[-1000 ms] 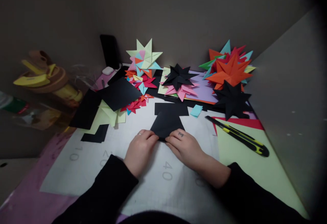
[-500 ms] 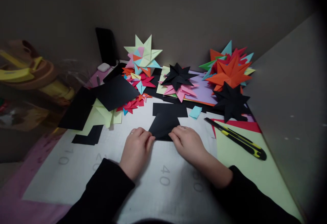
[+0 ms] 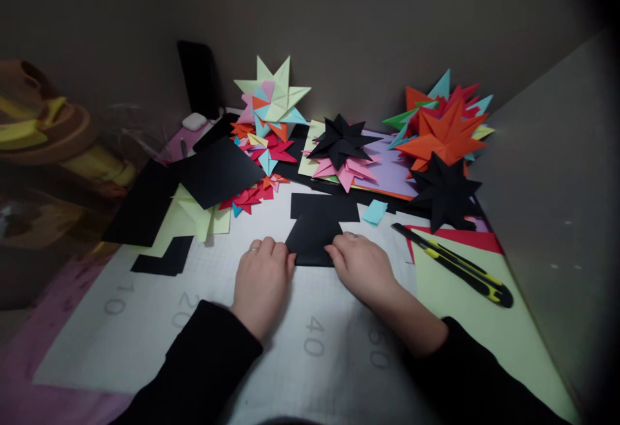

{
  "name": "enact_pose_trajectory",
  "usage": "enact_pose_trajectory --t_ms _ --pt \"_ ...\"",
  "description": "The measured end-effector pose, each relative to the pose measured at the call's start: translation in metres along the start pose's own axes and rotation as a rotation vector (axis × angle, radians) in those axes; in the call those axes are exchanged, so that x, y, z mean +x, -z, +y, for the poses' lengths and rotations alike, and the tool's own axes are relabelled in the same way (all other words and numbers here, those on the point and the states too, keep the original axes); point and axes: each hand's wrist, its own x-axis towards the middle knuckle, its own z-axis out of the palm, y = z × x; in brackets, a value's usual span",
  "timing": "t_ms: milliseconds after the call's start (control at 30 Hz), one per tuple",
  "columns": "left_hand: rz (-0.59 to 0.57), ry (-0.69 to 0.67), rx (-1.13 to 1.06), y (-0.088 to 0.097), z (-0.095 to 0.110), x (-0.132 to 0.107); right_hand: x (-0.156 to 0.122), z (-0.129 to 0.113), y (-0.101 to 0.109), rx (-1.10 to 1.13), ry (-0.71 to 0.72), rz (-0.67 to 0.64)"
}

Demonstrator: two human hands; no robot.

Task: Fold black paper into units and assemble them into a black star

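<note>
A small black paper piece (image 3: 310,239) lies folded on the white gridded mat (image 3: 145,321). My left hand (image 3: 263,279) presses its left corner with curled fingers; a ring shows on one finger. My right hand (image 3: 362,267) pinches the paper's right edge, fingers pressed together. Both hands rest on the mat, black sleeves behind them. Another black paper strip (image 3: 323,205) lies just beyond the folded piece.
A yellow-and-black utility knife (image 3: 455,265) lies right of my hands on yellow-green paper. Several folded paper stars stand at the back: pale multicolour (image 3: 272,97), black on pink (image 3: 341,143), orange (image 3: 445,133), black (image 3: 444,192). Black sheets (image 3: 213,170) lie at the left, a phone (image 3: 196,79) against the wall.
My hands have slid apart along the black paper's near edge, flattening it. The view has shifted slightly up and right.
</note>
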Motion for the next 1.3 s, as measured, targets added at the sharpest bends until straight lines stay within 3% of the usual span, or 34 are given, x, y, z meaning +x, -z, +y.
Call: enact_pose_trajectory --t_ms 467,600,667,733,800,900,1033,1300 --pt "-0.045 0.011 0.059 0.003 0.002 0.004 0.002 0.0 -0.005 -0.003 0.0 0.035" --pt "-0.059 0.018 0.062 0.004 0.003 0.005 0.0 0.012 -0.006 0.25 -0.085 0.079" --pt "-0.06 0.018 0.063 0.005 0.003 0.005 -0.004 0.017 -0.004 0.41 -0.11 0.196" --pt "-0.062 0.018 0.062 0.004 0.003 0.005 -0.01 0.015 0.0 0.458 -0.039 0.377" --pt "-0.061 0.018 0.058 0.004 0.003 0.005 -0.017 0.007 0.002 0.401 0.167 0.492" --pt "-0.054 0.012 0.051 0.003 0.003 0.004 -0.027 -0.01 -0.004 0.291 0.483 0.375" --pt "-0.05 0.001 0.043 0.003 0.002 0.003 -0.031 -0.021 -0.024 0.208 0.514 0.237" --pt "-0.052 -0.011 0.062 0.006 -0.008 0.001 -0.03 -0.017 -0.027 0.193 0.514 0.256"
